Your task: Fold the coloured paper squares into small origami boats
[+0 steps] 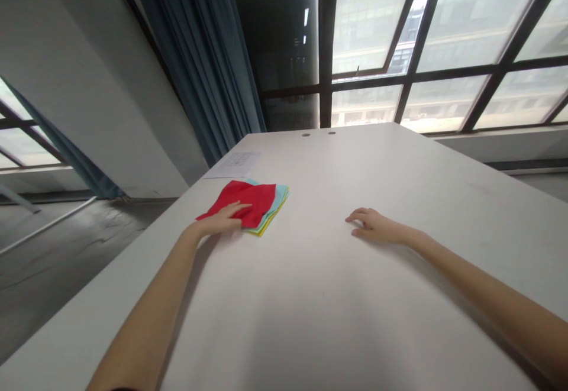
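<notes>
A small stack of coloured sheets lies on the left part of the white table [399,190], with a red sheet [248,197] on top and light blue and yellow sheets [278,204] under it. My left hand [222,220] rests flat on the near edge of the red sheet, fingers stretched out and pressing on it. My right hand [375,225] lies palm down on the bare tabletop to the right, fingers loosely spread, holding nothing. About a forearm's length separates the two hands.
A white printed paper [235,164] lies near the table's far left edge, behind the stack. Two small round holes [318,133] sit at the far edge. Beyond are large windows [444,36], a blue curtain [199,54] and a grey floor [66,243] on the left.
</notes>
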Demonstrator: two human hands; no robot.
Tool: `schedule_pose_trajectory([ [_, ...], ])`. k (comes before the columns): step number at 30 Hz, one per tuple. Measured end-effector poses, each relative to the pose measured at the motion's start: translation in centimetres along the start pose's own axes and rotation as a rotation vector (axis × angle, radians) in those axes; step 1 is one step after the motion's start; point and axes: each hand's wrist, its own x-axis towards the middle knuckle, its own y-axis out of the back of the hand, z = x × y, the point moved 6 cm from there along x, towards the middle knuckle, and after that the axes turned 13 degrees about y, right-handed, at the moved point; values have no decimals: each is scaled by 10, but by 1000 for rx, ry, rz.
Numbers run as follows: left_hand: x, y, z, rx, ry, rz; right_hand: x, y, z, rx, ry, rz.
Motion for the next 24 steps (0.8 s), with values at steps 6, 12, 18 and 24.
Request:
schedule_pose_trajectory([
  [6, 35, 17, -34, -53, 310, 287, 42, -26, -40, -79, 106, -13],
  [12, 49, -4, -16, 3, 224, 176, 104, -51, -77, 63, 118, 0],
  [18, 41, -14, -11, 102, 376, 168, 151, -64, -86, 249, -21, 13],
  [24, 33, -10, -21, 153, 437, 212, 181, -74, -86, 280, -67, 53],
])
